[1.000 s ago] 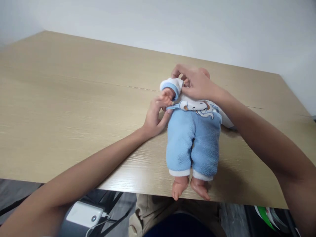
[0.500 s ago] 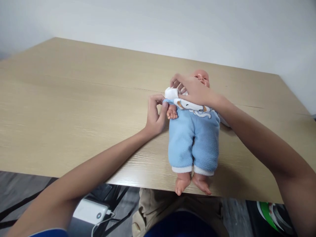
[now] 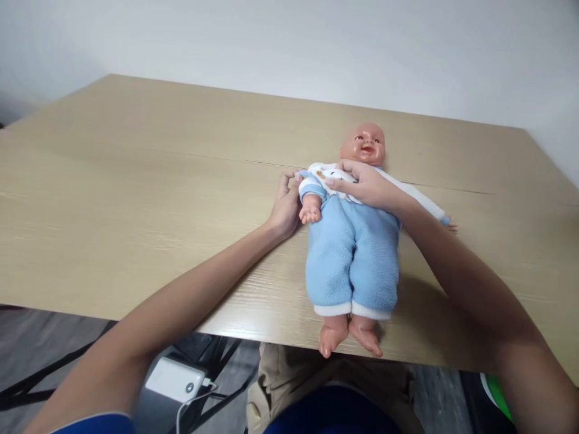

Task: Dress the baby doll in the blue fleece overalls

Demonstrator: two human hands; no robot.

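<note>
A pale wall (image 3: 289, 48) backs the wood-grain worktop (image 3: 181, 181). Left hand (image 3: 286, 208) pinches clothes (image 3: 373, 265) on the doll (image 3: 350, 241); right hand's (image 3: 373, 188) grip is unclear.

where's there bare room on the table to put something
Widest: the tabletop bounded by the left hand, left forearm and far edge. A smaller patch lies between the outstretched sleeve of the doll and the tabletop's right edge. Crowded: the doll's chest, with the right hand over it and left beside.
</note>
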